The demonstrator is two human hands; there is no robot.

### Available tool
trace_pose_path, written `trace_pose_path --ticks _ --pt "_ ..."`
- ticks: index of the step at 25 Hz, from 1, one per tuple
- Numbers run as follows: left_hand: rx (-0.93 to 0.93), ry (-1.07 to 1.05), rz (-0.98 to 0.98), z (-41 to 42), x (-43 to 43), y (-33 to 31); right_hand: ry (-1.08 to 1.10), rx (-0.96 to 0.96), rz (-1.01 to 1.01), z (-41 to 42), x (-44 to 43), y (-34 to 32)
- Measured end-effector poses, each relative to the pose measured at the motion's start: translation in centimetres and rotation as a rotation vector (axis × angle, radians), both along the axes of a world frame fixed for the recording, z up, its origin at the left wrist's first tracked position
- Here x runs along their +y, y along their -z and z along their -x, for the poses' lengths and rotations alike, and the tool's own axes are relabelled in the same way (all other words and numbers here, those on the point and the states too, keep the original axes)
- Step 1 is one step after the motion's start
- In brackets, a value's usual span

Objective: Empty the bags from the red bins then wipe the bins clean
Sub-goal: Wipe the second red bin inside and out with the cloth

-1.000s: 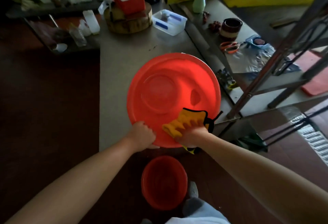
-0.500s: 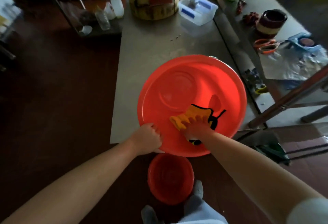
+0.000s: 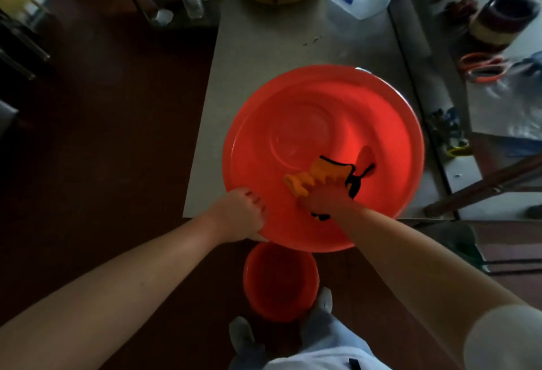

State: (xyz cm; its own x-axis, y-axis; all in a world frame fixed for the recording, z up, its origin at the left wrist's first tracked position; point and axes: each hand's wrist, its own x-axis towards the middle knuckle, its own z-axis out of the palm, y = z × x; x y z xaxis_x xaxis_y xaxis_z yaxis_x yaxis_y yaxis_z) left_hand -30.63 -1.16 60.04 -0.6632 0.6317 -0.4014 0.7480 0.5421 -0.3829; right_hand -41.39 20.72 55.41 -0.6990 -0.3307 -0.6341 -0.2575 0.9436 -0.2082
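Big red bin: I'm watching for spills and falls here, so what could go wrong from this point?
1. The big bin's near rim seems to overhang the table edge, right where the right hand presses the cloth. If the left hand gripping the rim slips, the bin could tip off.
2. The small bin stands on the floor against a foot; a step could kick it.
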Motion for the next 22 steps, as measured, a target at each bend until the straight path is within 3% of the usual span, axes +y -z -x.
trace_pose_path --ticks 3,4,7,12,18,22 --pt "0.021 -0.041 -0.012 0.5 -0.1 -0.8 -0.119 0.050 0.043 -2.5 0.7 -1.8" --pt "0.019 -0.015 -0.024 0.8 -0.2 -0.9 -0.065 0.008 0.080 -3.3 1.2 -2.3" --pt "0.004 0.036 -0.003 2.4 -1.2 -1.8 -0.065 -0.037 -0.083 -5.2 2.2 -6.1" --pt "0.007 0.076 0.037 3.7 -2.5 -5.2 -0.265 0.120 -0.334 -7.5 3.2 -12.2" --pt "-0.103 -0.067 -0.036 4.9 -4.7 -10.0 -0.245 0.092 -0.261 -7.2 2.7 -16.0" --pt "-0.111 -0.117 -0.072 4.8 -5.4 -10.7 -0.265 0.114 -0.338 -6.3 1.9 -16.6"
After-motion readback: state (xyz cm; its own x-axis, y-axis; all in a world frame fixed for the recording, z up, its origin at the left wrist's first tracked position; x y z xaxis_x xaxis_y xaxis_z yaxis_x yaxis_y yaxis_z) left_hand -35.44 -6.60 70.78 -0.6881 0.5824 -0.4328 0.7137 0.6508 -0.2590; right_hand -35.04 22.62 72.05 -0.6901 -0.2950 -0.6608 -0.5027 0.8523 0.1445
